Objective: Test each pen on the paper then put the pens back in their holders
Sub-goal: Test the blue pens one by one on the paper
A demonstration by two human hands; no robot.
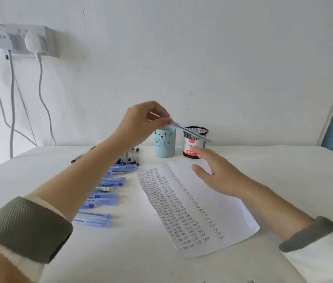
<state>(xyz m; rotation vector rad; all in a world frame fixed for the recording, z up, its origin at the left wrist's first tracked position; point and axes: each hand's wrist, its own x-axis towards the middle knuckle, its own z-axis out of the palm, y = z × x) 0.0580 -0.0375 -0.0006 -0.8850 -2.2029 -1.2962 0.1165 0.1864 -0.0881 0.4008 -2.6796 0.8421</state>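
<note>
— Which colours show?
— The bear-faced holder point(165, 142) is pale blue; the mesh holder point(195, 139) black, its label red and white.
— And the rest?
— The raised pen point(190, 132) is clear blue, the pens point(102, 199) on the white desk point(120, 258) mostly blue; the paper point(194, 203) white with columns of dark writing.

We count 1 blue bear holder point(165, 144), 1 black mesh holder point(196, 132), 1 paper sheet point(200, 203), 1 pen point(191, 131) held up. Loose blue pens point(104, 200): ten or so, overlapping. Black-capped pens point(133, 155): partly hidden, no count.
</note>
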